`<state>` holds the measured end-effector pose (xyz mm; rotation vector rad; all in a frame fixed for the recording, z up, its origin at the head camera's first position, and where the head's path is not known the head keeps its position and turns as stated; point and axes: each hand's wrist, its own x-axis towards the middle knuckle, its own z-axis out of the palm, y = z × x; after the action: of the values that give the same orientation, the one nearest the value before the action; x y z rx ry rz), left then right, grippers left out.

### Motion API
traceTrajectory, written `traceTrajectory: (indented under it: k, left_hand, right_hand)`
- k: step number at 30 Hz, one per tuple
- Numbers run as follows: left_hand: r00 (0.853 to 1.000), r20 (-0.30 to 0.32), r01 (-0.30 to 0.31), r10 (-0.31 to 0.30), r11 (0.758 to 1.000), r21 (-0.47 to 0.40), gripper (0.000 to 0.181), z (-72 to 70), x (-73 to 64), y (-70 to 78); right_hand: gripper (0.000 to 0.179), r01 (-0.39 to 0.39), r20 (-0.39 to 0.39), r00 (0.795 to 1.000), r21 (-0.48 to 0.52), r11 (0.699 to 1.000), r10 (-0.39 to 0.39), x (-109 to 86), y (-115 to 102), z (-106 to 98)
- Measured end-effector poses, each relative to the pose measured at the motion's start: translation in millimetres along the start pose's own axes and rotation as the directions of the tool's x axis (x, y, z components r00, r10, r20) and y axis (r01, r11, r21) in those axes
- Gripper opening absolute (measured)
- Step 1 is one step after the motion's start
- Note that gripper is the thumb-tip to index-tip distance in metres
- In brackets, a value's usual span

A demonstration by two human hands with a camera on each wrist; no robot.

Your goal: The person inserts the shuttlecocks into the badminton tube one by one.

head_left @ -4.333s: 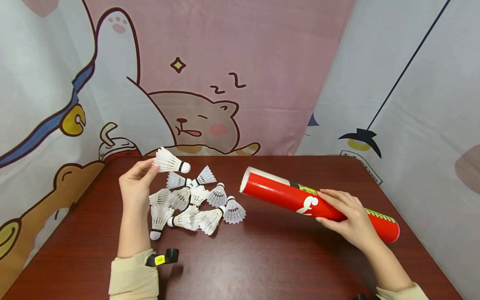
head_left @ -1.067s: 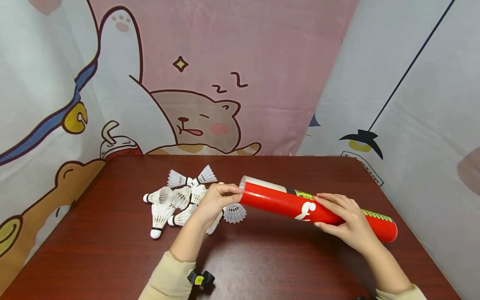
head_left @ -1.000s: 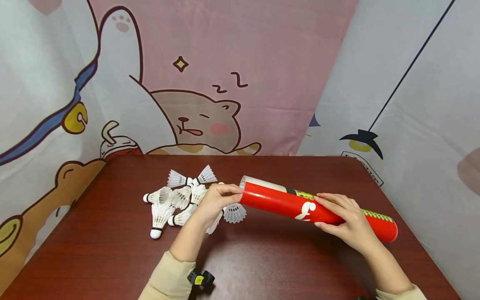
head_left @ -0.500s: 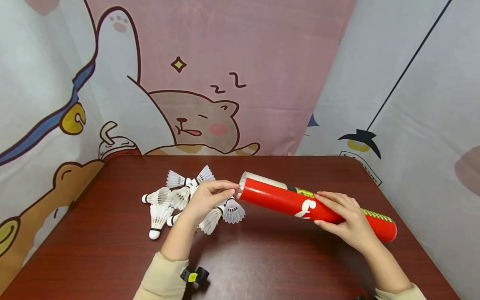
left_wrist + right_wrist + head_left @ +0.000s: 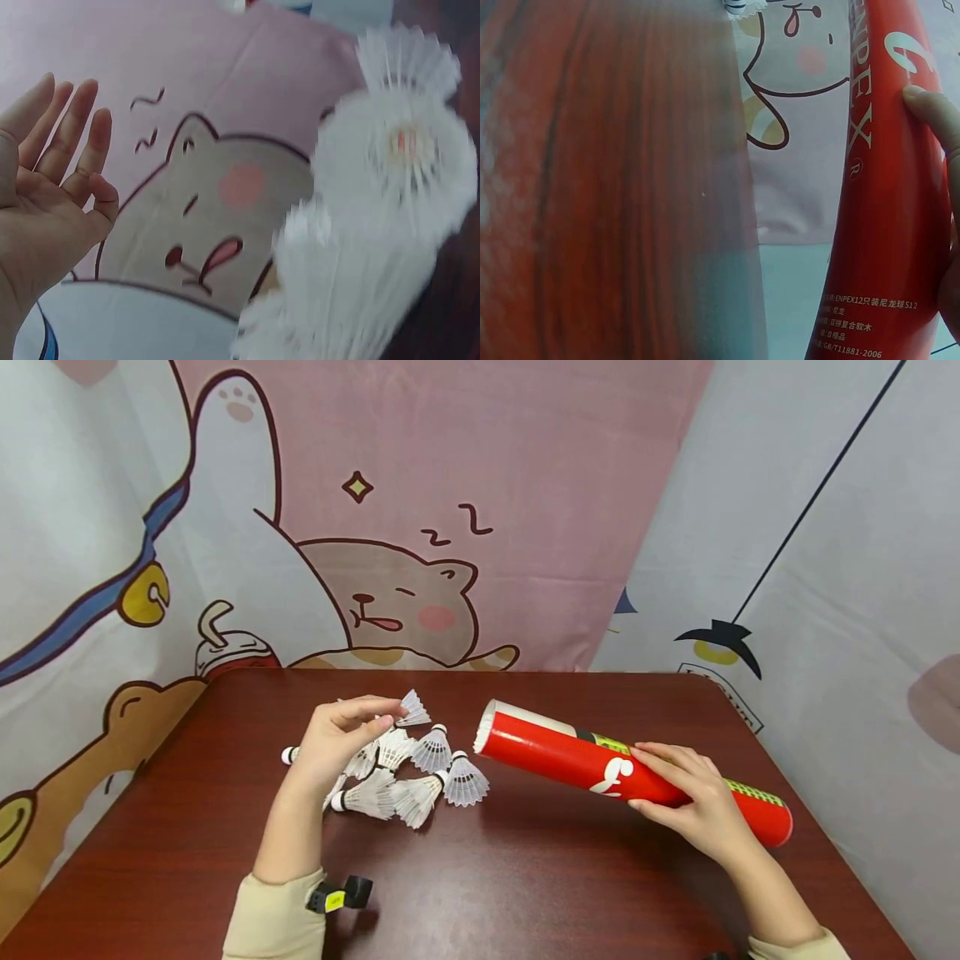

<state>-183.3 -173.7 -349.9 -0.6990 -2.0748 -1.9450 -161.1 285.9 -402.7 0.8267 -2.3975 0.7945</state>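
In the head view my left hand point(image 5: 333, 747) hovers over the left side of a pile of white shuttlecocks point(image 5: 467, 781), its fingers loosely bent. The left wrist view shows that hand point(image 5: 56, 195) holding nothing, with blurred shuttlecocks point(image 5: 360, 277) to its right. My right hand point(image 5: 697, 797) grips a red shuttlecock tube point(image 5: 551, 758) around its middle, thumb on the near side. The tube slants, its mouth raised and facing left toward the pile. Whitish ragged edges show at the mouth. Part of the pile is hidden behind my left hand.
The dark red-brown table point(image 5: 525, 877) lies under everything. A cartoon-printed curtain point(image 5: 540, 527) stands behind it and on both sides. A black wrist camera point(image 5: 341, 895) sits on my left sleeve.
Earlier my left hand held a shuttlecock by its feathers, then carried it to the tube's mouth. Now it has withdrawn left over the pile without it. My right hand stays on the tube.
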Motion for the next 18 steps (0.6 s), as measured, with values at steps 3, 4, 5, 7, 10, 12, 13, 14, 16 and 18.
traceTrajectory:
  k: [3,4,5,7,10,12,13,14,16,18]
  left_hand:
    - [0.999,-0.040,0.014,-0.014,1.000,0.012,0.021,-20.4,-7.8,-1.6]
    - [0.998,-0.053,0.022,-0.021,1.000,0.017,0.021,-27.0,-10.9,-2.2]
    - [0.998,-0.062,0.026,-0.024,0.999,0.024,0.021,-33.5,-13.8,-2.8]
    - [0.997,-0.076,0.035,-0.030,0.998,0.056,0.021,-45.8,-19.1,-4.0]
    - [0.996,-0.073,0.058,-0.050,0.992,0.113,0.022,-61.6,-26.2,-6.2]
    - [0.997,-0.054,0.071,-0.063,0.985,0.159,0.024,-70.4,-30.6,-8.6]
    - [0.996,-0.049,0.080,-0.073,0.981,0.176,0.024,-74.4,-32.8,-9.9]
    - [0.995,-0.046,0.091,-0.084,0.977,0.192,0.025,-78.1,-35.1,-11.5]
    - [0.994,-0.045,0.111,-0.104,0.970,0.216,0.026,-85.0,-39.5,-14.9]
    - [0.991,-0.045,0.133,-0.126,0.961,0.242,0.027,-90.7,-43.2,-18.2]
  right_hand:
    - [0.075,0.001,-0.008,1.000,0.002,1.000,-0.001,-0.4,0.7,-0.4]
    - [0.075,0.004,-0.009,1.000,-0.001,1.000,-0.004,-0.6,1.1,-0.3]
    - [0.075,0.008,-0.012,1.000,-0.004,1.000,-0.008,-0.9,1.3,-0.2]
    - [0.076,0.010,-0.012,1.000,-0.003,1.000,-0.010,-1.6,1.8,0.3]
    - [0.076,0.013,-0.015,1.000,-0.009,1.000,-0.013,-3.0,1.1,1.1]
    - [0.076,0.003,-0.015,1.000,0.000,1.000,-0.003,-3.2,0.2,1.1]
    - [0.076,-0.002,-0.014,1.000,0.000,1.000,0.002,-3.1,-0.3,0.9]
    - [0.076,-0.005,-0.011,1.000,0.001,1.000,0.006,-2.8,-0.8,0.8]
    - [0.075,-0.012,-0.005,1.000,0.003,1.000,0.012,-1.8,-1.7,0.4]
    - [0.074,-0.012,0.000,1.000,0.000,1.000,0.012,-0.9,-2.1,0.0]
